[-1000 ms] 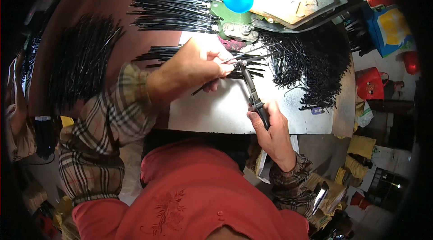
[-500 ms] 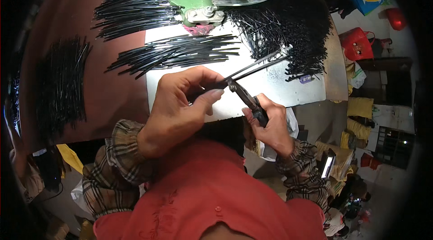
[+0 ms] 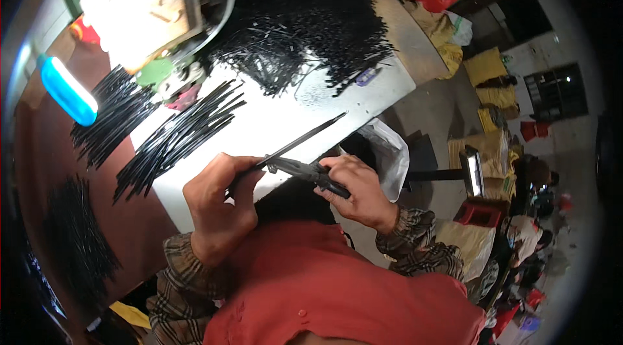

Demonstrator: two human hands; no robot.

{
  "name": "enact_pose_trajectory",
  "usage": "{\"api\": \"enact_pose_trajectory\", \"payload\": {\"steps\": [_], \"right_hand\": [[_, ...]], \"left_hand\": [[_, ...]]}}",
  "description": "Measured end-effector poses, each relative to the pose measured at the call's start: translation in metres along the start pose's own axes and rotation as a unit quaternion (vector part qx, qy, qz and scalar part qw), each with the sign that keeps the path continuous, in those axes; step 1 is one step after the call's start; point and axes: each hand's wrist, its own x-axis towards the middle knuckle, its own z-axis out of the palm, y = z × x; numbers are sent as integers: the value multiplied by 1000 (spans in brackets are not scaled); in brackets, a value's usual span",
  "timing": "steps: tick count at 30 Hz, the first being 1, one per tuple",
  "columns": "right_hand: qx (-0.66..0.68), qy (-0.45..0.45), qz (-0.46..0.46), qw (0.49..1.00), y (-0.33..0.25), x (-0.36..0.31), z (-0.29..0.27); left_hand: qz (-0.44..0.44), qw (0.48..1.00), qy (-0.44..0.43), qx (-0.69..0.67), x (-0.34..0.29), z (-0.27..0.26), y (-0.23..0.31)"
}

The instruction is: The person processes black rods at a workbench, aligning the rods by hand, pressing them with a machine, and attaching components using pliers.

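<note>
Gripped, head view: left hand (image 3: 217,205) clenched on the near end of a long thin black rod (image 3: 305,139), fingers curled over it; right hand (image 3: 357,192) closed round the dark handles of pliers (image 3: 305,171), nose pointing left toward the left hand; I judge the two hands meet so that the pliers can work the rod close to where it is pinched, the left steadying, the right squeezing; whether the jaws bite the rod I cannot tell.

Rod: slants up and right from the left hand, lying low over the white bench top (image 3: 272,128), its far tip short of the bench's right edge.

Stock, same view: two loose fans of straight black rods, one (image 3: 178,137) just up-left of the left hand, one (image 3: 107,121) further left by a blue cylinder (image 3: 68,91); a large tangled heap of short black pieces (image 3: 305,17) at the far side; a dark bundle (image 3: 74,241) low on the brown surface, well apart.

Room: bare white strip between fans and heap gives the rod swing space; bench edge runs just beyond the right hand, white bag (image 3: 386,150) hanging below it; cluttered floor past that; red-shirted torso close under both wrists, limiting pull-back.
</note>
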Motion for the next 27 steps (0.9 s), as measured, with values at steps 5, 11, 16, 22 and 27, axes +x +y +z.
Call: {"api": "enact_pose_trajectory", "payload": {"steps": [5, 11, 16, 22, 27], "right_hand": [[-82, -46, -74, 993, 1, -8, -15], [39, 106, 88, 990, 11, -16, -29], [-14, 331, 166, 929, 94, 15, -59], [327, 358, 160, 860, 56, 35, -68], [377, 242, 136, 884, -4, 36, 1]], "left_hand": [[5, 998, 10, 67, -1, 15, 0], [-231, 966, 29, -110, 2, -5, -11], [-271, 938, 12, -214, 3, -18, -11], [-365, 867, -20, -338, -1, -13, -26], [-378, 845, -30, -377, -2, -2, -32]]}}
